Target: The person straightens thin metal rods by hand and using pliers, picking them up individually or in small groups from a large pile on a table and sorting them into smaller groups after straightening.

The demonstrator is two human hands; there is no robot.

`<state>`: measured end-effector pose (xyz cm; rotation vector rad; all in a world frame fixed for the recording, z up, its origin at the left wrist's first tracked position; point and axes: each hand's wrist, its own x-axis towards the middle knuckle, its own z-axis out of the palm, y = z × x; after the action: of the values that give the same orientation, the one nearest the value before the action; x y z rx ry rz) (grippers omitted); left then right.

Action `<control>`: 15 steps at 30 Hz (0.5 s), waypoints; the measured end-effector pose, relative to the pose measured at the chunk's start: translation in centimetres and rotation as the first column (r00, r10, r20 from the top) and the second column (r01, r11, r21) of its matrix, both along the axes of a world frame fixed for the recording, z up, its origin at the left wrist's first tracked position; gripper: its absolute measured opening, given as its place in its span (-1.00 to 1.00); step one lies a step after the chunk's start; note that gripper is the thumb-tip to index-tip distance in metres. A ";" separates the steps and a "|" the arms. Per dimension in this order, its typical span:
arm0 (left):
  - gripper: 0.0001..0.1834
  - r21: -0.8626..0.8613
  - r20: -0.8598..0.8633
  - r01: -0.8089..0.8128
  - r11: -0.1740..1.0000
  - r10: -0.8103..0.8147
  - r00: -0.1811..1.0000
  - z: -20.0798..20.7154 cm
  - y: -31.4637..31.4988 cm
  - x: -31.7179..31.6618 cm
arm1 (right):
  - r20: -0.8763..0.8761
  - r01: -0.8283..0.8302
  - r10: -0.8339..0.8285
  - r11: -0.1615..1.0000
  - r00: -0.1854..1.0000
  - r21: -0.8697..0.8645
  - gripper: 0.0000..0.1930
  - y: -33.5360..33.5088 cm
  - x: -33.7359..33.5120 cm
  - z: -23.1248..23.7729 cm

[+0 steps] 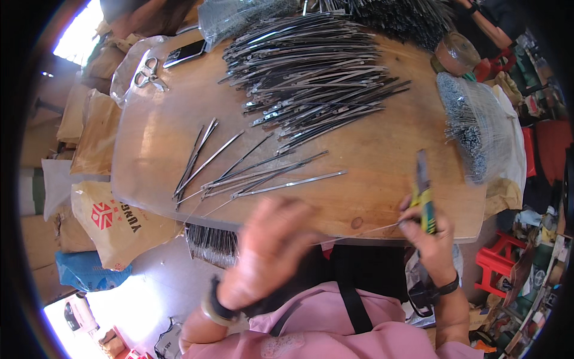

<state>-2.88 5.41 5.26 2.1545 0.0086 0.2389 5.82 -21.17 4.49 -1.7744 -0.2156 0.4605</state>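
One thin pale strand [378,228] by the wooden surface's [382,179] near edge: keep it taut, right hand [431,234] pinching it and gripping the yellow-and-black-handled metal tool [426,209]; left hand [274,233] too blurred to tell.

Smooth wooden table [371,155] with a soft sheen, metal strips [311,72] (glossy in places, duller elsewhere), glossy clear plastic bag [489,122], shiny metal scissors [159,85], matt cloth shirt [323,305].
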 end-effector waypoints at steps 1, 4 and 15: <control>-0.76 0.037 0.091 -0.067 0.997 0.063 0.994 0.4 1.5 1.6 | -0.154 0.124 -0.099 0.979 0.983 0.161 -0.92 -1.5 0.4 -0.4; -0.87 0.074 0.051 -0.209 0.975 0.206 0.977 0.4 3.3 5.4 | -0.475 0.378 -0.136 0.802 0.869 0.462 -0.86 -1.7 1.5 -0.7; -0.88 0.555 -0.015 -0.019 0.831 0.033 0.999 -1.4 3.9 10.3 | -0.687 0.548 0.134 0.502 0.715 0.669 -0.86 -3.8 0.0 -1.1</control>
<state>7.39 9.30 3.91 2.7442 -0.0210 0.2524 5.84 -25.00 3.38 -0.5318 0.2991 0.6298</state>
